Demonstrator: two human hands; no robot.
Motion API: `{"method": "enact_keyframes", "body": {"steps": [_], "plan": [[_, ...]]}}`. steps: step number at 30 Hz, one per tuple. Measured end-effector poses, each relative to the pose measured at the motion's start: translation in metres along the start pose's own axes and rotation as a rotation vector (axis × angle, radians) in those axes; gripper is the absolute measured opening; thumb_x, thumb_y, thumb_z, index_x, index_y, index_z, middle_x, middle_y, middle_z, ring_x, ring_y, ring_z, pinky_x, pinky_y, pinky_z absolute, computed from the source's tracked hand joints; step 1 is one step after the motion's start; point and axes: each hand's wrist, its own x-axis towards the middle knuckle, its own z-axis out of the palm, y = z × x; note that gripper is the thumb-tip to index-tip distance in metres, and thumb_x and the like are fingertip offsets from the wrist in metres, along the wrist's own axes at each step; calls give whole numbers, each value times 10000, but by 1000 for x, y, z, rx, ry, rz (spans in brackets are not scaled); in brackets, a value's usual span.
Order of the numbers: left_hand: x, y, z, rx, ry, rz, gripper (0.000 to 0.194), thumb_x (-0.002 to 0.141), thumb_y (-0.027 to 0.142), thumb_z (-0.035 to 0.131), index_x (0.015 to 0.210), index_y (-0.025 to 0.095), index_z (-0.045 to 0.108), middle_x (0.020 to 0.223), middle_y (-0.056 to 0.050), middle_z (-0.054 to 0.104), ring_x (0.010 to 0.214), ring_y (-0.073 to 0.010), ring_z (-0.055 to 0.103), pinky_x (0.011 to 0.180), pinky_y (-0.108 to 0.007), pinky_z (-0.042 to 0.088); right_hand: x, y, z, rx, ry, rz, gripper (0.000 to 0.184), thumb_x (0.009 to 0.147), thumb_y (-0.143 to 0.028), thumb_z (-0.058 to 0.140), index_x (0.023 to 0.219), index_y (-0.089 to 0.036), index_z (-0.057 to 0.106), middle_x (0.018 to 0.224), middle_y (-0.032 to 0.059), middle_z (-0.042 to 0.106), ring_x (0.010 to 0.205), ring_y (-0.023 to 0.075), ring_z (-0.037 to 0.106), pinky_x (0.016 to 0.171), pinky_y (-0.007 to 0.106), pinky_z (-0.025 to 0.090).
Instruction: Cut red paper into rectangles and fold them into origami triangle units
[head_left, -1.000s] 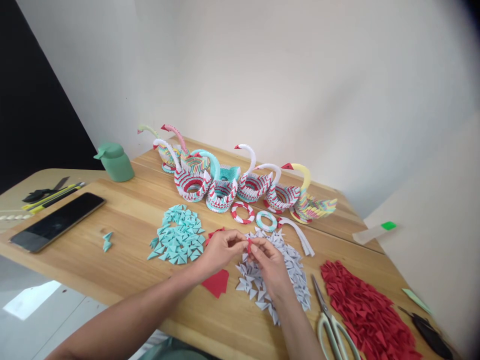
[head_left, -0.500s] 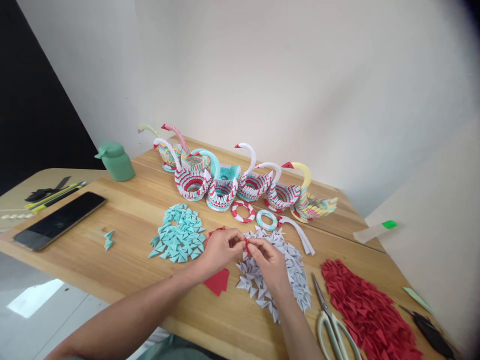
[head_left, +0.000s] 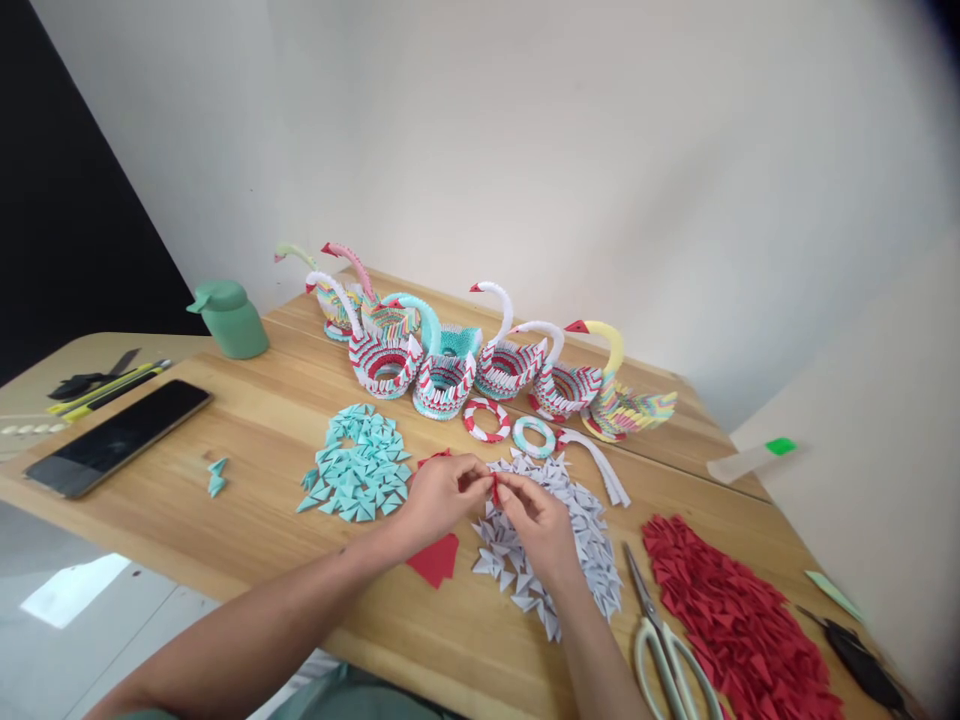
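Observation:
Between my two hands is a small folded red paper piece, pinched by the fingertips of both. My left hand is closed on its left side, my right hand on its right. Both are above the near-left part of a pile of pale grey-white folded paper triangles. Flat red paper pieces lie on the table beneath my left wrist, partly hidden by it. A heap of turquoise paper triangles lies to the left, and a heap of red ones to the right.
Several folded-paper swans stand along the back, with a red-white ring, a turquoise-white ring and a white swan neck before them. Scissors lie at right. A phone and green jug are at left.
Both hands stay in nearly the same place, still pinching the red piece. The whole view has shifted very slightly; nothing else has visibly moved.

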Motion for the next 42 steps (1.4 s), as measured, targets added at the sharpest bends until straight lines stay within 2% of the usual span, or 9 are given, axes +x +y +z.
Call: {"method": "enact_keyframes", "body": {"steps": [6,11,19,28,35,42], "plan": [[0,1,-1,-169,-49,9,177,801,259,541,797,140,672,733,-7,694,622,-105,567,560,-176,393,1,0,0,3,25,13,274,816,-362,582,973,-176,709,922,73,740,812,222,689,729,317,552],[1,-2,1,-130,-38,4,162,786,272,574,797,144,673,731,-3,694,611,-102,561,557,-179,387,0,-1,0,-44,23,-21,247,825,-341,578,960,-177,704,879,60,737,765,201,685,707,292,546],[2,-3,1,-207,-81,-2,187,810,273,537,810,134,662,747,-16,691,630,-108,570,567,-181,401,0,0,0,-42,21,-16,254,829,-344,571,969,-174,699,866,57,740,764,198,687,701,284,545],[1,-3,0,-6,-27,0,156,773,216,528,809,170,673,724,21,695,610,-101,568,563,-182,385,-1,-1,0,-154,14,-83,241,848,-290,537,1003,-195,695,972,60,735,880,209,689,790,294,536],[2,-8,4,38,-13,-18,173,770,233,522,812,173,678,728,7,694,621,-120,578,587,-194,417,-4,1,4,-376,46,-239,269,861,-264,512,1067,-190,669,1003,84,719,883,222,679,816,348,529],[2,-11,8,52,-22,13,170,767,219,528,826,180,683,718,6,687,621,-124,578,599,-202,414,-2,3,5,-405,47,-309,288,879,-226,486,1129,-188,623,1056,103,673,935,222,643,833,360,527]]}}
